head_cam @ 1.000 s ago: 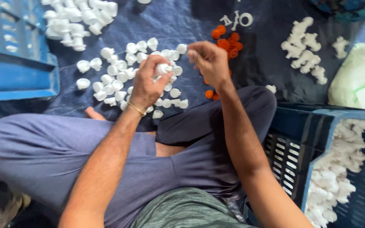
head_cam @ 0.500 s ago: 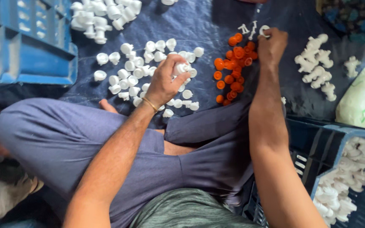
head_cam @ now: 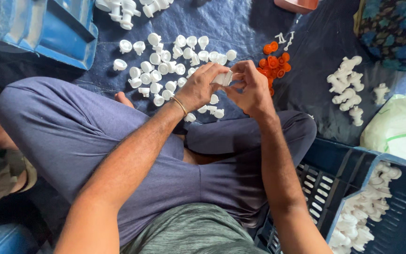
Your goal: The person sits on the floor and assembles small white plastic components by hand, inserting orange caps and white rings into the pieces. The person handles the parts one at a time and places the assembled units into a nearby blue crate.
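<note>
**Hands meet over a white plastic cap**

Head view: the left hand (head_cam: 200, 87) and right hand (head_cam: 250, 87) pinch closed on one white cap (head_cam: 225, 78) at centre, raised for fitting. Loose white caps (head_cam: 165, 66) lie at 11 o'clock, orange pieces (head_cam: 272, 63) at 1 o'clock, within reach. A blue crate (head_cam: 381, 207) of white parts sits at 4 o'clock; no labels legible.

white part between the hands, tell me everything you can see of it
The white part is a small piece of smooth, plastic-looking material, roughly cylindrical; its finer shape is hidden by the fingers. It is held up above the dark blue cloth, over the person's crossed legs. The left hand pinches it from one side and the right hand meets it from the other. Similar white caps lie spread on the cloth just behind it.
</note>
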Motion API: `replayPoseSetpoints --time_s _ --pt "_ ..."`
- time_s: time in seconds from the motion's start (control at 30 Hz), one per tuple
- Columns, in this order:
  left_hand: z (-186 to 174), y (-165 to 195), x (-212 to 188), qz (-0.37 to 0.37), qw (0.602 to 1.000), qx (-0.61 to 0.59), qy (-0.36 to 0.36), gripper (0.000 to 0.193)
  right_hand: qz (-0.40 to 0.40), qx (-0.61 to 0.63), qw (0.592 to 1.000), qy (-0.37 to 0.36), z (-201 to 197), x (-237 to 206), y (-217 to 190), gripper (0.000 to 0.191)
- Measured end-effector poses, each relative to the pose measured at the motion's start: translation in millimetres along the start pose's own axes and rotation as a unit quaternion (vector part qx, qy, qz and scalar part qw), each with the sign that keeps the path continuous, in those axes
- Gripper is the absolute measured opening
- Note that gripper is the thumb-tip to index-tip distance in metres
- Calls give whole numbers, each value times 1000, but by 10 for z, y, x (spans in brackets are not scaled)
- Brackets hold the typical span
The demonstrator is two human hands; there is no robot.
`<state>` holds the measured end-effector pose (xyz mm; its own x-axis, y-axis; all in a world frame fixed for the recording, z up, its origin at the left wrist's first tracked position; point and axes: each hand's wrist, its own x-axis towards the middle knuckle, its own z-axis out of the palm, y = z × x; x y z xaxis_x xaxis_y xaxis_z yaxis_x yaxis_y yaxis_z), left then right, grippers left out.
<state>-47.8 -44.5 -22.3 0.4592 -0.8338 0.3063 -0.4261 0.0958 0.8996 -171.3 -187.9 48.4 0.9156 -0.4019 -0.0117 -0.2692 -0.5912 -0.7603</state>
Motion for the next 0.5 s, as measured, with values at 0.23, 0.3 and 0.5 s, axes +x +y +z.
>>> replayPoseSetpoints --time_s 0.23,0.3,0.5 --pt "13 -83 -26 -44 999 11 -20 57 -94 37 995 -21 59 -31 160 46" --pt "26 -111 -30 -36 999 17 -23 59 -54 74 995 -31 63 -39 202 46" --pt "89 -211 -19 -29 999 11 -40 60 -32 145 987 -58 33 -30 193 45"
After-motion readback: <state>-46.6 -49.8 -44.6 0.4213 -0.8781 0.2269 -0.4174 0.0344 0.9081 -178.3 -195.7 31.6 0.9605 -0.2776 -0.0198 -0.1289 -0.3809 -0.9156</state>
